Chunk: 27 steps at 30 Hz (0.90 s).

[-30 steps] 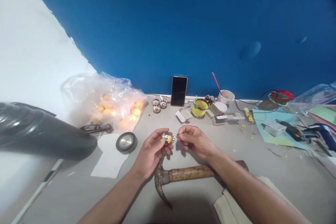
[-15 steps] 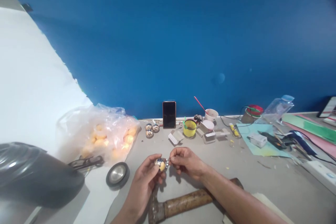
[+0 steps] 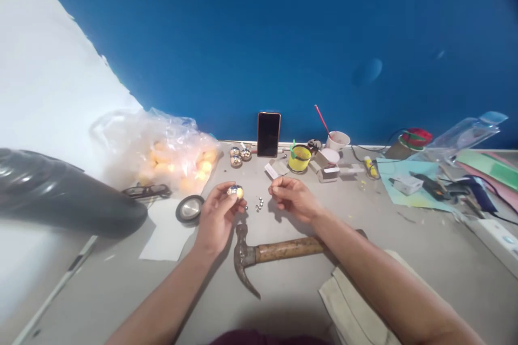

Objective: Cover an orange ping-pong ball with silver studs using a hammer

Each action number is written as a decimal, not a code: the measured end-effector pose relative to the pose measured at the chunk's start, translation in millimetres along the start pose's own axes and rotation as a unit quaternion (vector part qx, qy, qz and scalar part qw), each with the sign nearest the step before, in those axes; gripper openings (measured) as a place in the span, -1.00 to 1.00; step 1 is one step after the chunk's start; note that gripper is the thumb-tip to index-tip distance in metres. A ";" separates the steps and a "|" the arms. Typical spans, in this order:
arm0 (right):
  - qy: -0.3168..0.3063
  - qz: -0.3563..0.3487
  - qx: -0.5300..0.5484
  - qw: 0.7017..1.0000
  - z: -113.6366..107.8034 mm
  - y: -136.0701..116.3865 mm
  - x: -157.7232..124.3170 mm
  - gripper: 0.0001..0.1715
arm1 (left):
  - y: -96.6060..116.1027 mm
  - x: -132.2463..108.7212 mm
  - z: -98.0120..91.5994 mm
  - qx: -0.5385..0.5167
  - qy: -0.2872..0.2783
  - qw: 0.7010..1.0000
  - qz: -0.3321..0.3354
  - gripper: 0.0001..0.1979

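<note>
My left hand [image 3: 218,210] pinches a small yellow ball [image 3: 235,192] partly covered with shiny silver pieces, between thumb and fingers. My right hand [image 3: 293,197] is off to its right, thumb and fingertips pressed together. Whatever they may hold is too small to make out. On the table between the hands lies a little cluster of loose silver beads [image 3: 259,204]. Nearer to me, a claw hammer [image 3: 283,250] with a wooden handle lies crosswise, its far end passing under my right forearm.
Several silver-covered balls [image 3: 236,161] sit beyond my left hand, left of an upright phone [image 3: 268,135]. A clear bag of yellow balls [image 3: 162,156] and a round metal-centred disc [image 3: 190,208] are at left. Further right stand a yellow cup [image 3: 299,159] and a white cup [image 3: 339,141].
My right hand has drawn away from the ball to the right, uncovering the loose beads. The view has tilted down, showing more of the hammer. My left hand still holds the ball.
</note>
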State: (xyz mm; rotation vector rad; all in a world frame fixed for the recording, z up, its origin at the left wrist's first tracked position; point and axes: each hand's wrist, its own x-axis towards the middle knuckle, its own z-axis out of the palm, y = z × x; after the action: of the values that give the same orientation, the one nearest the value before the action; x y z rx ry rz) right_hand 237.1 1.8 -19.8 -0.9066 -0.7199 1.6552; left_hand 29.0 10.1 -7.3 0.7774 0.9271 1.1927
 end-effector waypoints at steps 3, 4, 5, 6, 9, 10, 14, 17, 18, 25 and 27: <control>0.003 0.010 0.003 1.000 -1.3 0.7 -0.4 -0.62 | -1.7 -1.6 0.4 0.002 -0.015 1.000 -0.011 -0.59; 0.001 0.012 0.000 1.000 -0.5 1.0 -1.3 -0.63 | -2.5 -3.0 0.8 0.010 -0.023 1.000 -0.013 -0.59; -0.003 0.014 -0.002 1.000 0.8 1.4 -2.5 -0.64 | -3.1 -4.7 1.2 0.022 -0.032 0.999 -0.014 -0.59; -0.008 0.017 -0.003 1.000 2.8 1.8 -4.0 -0.64 | -3.5 -6.4 1.7 0.038 -0.042 0.998 -0.016 -0.60; -0.024 0.030 0.003 0.999 10.9 3.5 -9.7 -0.63 | -3.1 -11.4 3.4 0.091 -0.070 0.993 -0.007 -0.61; -0.028 0.034 0.004 0.999 13.8 4.2 -11.7 -0.62 | -2.5 -12.8 3.9 0.103 -0.076 0.992 0.001 -0.63; -0.020 0.035 -0.016 0.999 22.8 5.9 -16.8 -0.59 | -0.3 -16.6 4.8 0.142 -0.093 0.985 0.024 -0.65; 0.004 0.021 -0.034 0.999 25.7 5.3 -16.9 -0.59 | -1.2 -17.5 3.8 0.151 -0.095 0.984 0.023 -0.60; 0.009 0.018 -0.039 0.999 26.0 5.0 -16.5 -0.60 | -1.9 -17.6 3.2 0.158 -0.097 0.983 0.017 -0.59; 0.035 0.028 -0.089 0.995 23.7 5.0 -14.7 -0.62 | -5.6 -16.0 0.1 0.198 -0.097 0.975 0.011 -0.63; 0.037 0.026 -0.099 0.994 23.5 4.6 -15.1 -0.62 | -5.0 -15.9 0.6 0.194 -0.098 0.976 0.008 -0.63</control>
State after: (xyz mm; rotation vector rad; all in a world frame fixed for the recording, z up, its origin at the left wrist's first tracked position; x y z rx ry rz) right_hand 217.0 -14.3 -8.0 -1.1304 -0.8267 1.6060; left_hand 29.8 -6.4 -8.6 1.1949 1.0022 0.9380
